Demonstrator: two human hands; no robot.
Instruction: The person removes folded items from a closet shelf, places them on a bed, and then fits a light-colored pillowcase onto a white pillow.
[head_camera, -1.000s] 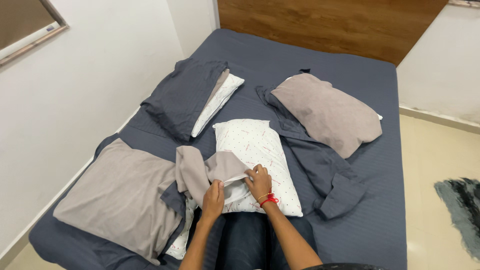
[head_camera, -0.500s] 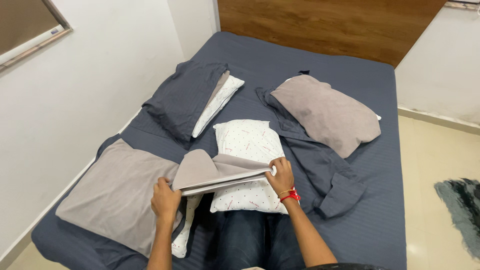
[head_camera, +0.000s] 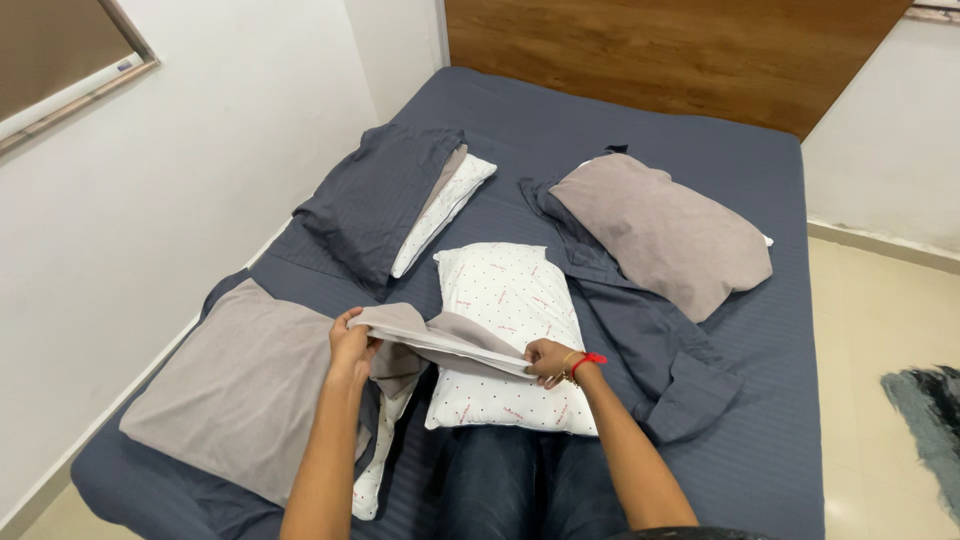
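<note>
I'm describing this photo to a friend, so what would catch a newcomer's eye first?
Two hands, left and right, stretch a taupe pillowcase open over a white dotted pillow at the middle of a dark blue bed. A taupe pillow lies to the right, near the wooden headboard.

Location type: a bedroom in a home. Identifying features: a wide bed (head_camera: 600, 130) covered by a dark blue-grey sheet fills most of the view, with a wooden headboard (head_camera: 660, 50) fixed against the far wall. Several pillows lie on the sheet, including a taupe pillow (head_camera: 665, 232) and a white dotted pillow (head_camera: 510, 300). Plain white walls (head_camera: 200, 160) enclose the bed on two sides, and a framed window (head_camera: 60, 50) sits at upper left. Pale floor tiles (head_camera: 880, 320) carry a dark rug (head_camera: 930, 420) at right.
</note>
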